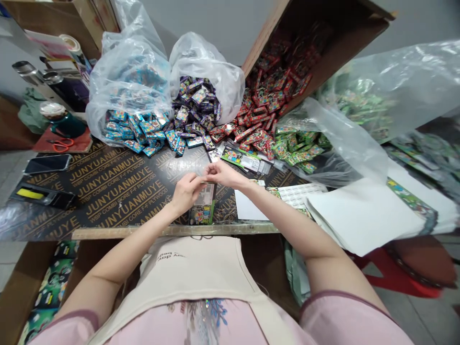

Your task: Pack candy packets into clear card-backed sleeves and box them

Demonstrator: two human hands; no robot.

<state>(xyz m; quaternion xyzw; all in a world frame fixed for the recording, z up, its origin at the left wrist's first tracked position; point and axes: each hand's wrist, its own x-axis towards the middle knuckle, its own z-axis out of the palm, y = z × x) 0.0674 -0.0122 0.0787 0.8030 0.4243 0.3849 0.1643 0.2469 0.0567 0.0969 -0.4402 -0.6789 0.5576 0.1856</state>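
Observation:
My left hand (pixel 188 190) and my right hand (pixel 220 173) meet over the table, fingertips pinched close together. Below them is a flat green-and-black printed packet (pixel 203 213) with a clear window; its upper end reaches my fingers. The left fingers are closed at that upper end. Closed too are the right fingers, but what sits between them is too small to tell. Just beyond lie more green printed packets (pixel 239 158). Small blue boxes (pixel 145 129), purple boxes (pixel 196 108), red boxes (pixel 260 117) and green sachets (pixel 300 148) are heaped behind.
Clear plastic bags (pixel 132 62) and a tipped cardboard carton (pixel 268 40) back the heaps. White sheets (pixel 366 211) lie at the right, above a red stool (pixel 406 273). At left are a phone (pixel 47 164), a tape dispenser (pixel 43 195), scissors (pixel 61 143) and a teal jar (pixel 64 124).

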